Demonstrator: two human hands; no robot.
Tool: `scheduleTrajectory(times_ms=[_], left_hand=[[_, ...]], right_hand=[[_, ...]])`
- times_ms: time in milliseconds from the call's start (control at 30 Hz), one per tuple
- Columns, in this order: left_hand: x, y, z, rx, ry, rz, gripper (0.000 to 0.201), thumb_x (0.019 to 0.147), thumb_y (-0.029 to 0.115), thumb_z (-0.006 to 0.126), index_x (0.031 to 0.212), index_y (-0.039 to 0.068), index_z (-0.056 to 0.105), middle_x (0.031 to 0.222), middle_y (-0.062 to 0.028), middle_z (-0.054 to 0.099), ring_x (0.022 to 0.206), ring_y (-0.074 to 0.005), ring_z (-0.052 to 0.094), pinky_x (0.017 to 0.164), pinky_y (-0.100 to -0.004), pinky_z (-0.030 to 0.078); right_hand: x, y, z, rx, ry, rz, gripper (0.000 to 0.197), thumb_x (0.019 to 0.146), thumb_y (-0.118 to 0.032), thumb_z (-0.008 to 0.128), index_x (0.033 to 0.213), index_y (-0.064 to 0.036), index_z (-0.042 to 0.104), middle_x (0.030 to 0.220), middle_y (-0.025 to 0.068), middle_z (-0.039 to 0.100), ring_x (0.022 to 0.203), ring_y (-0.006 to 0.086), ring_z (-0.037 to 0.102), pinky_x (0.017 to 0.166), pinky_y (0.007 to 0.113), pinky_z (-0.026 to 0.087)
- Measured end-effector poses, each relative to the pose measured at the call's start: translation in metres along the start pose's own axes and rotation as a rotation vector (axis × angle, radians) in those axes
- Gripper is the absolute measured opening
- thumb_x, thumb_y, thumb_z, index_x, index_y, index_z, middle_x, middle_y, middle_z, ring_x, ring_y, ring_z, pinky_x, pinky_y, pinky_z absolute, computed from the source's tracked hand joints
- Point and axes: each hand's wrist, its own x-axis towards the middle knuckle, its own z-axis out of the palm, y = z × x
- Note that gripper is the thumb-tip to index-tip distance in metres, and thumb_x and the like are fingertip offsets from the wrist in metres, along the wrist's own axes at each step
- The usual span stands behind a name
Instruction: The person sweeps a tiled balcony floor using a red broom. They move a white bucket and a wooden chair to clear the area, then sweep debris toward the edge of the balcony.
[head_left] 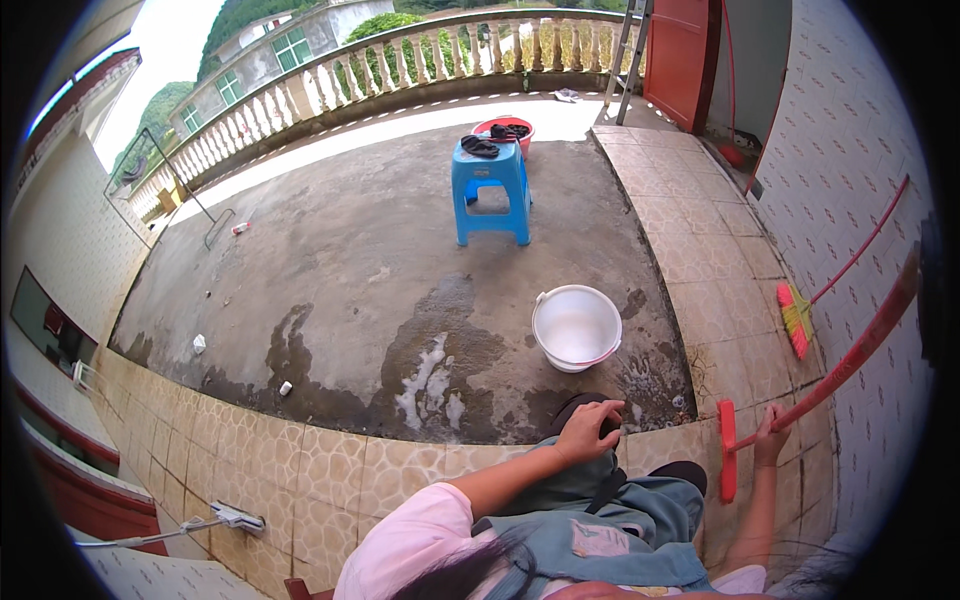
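Observation:
My right hand (769, 436) is closed round the red handle (850, 365) of a long-handled tool. Its narrow, bar-shaped red head (727, 455) is low beside my foot, over the tiled strip; the underside of the head is hidden. Over my knee, my left hand (590, 432) holds nothing, its fingers loosely bent and apart. Just beyond it stands a white bucket (577, 328) on the concrete, upright, with a pale inside. White foam (430, 385) lies on a wet patch to the bucket's left.
A blue plastic stool (491, 195) bears dark cloth, with a red basin (521, 128) behind it. Against the tiled wall at right leans a broom (797, 320) with yellow and red bristles. A flat mop (238, 517) lies at lower left. A balustrade (400, 62) borders the far side.

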Motion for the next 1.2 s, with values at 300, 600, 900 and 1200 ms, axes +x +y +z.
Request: scheduleTrajectory(times_ms=[300, 600, 900, 1200], left_hand=[[0.046, 0.139, -0.023, -0.582, -0.047, 0.479, 0.098, 0.072, 0.017, 0.075, 0.148, 0.005, 0.013, 0.145, -0.0145, 0.034, 0.133, -0.0266, 0.035, 0.111, -0.0390, 0.026], [0.037, 0.179, 0.012, -0.838, -0.328, 0.398, 0.032, 0.089, 0.019, 0.059, 0.066, 0.001, 0.045, 0.059, -0.0086, 0.043, 0.059, -0.0220, 0.043, 0.058, -0.0346, 0.036], [0.028, 0.162, 0.007, -0.739, -0.286, 0.444, 0.027, 0.090, 0.014, 0.056, 0.068, 0.001, 0.046, 0.064, -0.0106, 0.043, 0.060, -0.0247, 0.042, 0.057, -0.0356, 0.035], [0.013, 0.150, 0.026, -0.828, -0.255, 0.441, 0.018, 0.085, 0.005, 0.054, 0.067, 0.000, 0.052, 0.066, -0.0080, 0.053, 0.065, -0.0192, 0.050, 0.071, -0.0331, 0.045]], right_hand=[[-0.037, -0.025, 0.065, -0.072, -0.331, -0.127, 0.009, 0.077, -0.004, 0.060, 0.084, -0.0001, 0.059, 0.077, 0.0168, 0.057, 0.070, 0.0323, 0.056, 0.063, 0.035, 0.044], [-0.082, 0.000, 0.037, -0.346, -0.337, -0.191, 0.055, 0.073, -0.015, 0.066, 0.124, -0.0033, 0.050, 0.108, 0.0160, 0.058, 0.091, 0.0330, 0.057, 0.086, 0.041, 0.045], [-0.308, 0.081, -0.043, -0.111, -0.470, 1.611, 0.057, 0.080, -0.023, 0.065, 0.129, 0.0006, 0.047, 0.106, 0.0214, 0.063, 0.099, 0.0363, 0.062, 0.079, 0.041, 0.048], [-0.451, -0.017, -0.013, -0.072, -0.655, 1.500, 0.056, 0.080, -0.025, 0.064, 0.128, 0.0002, 0.048, 0.107, 0.0218, 0.063, 0.099, 0.0363, 0.062, 0.080, 0.041, 0.048]])
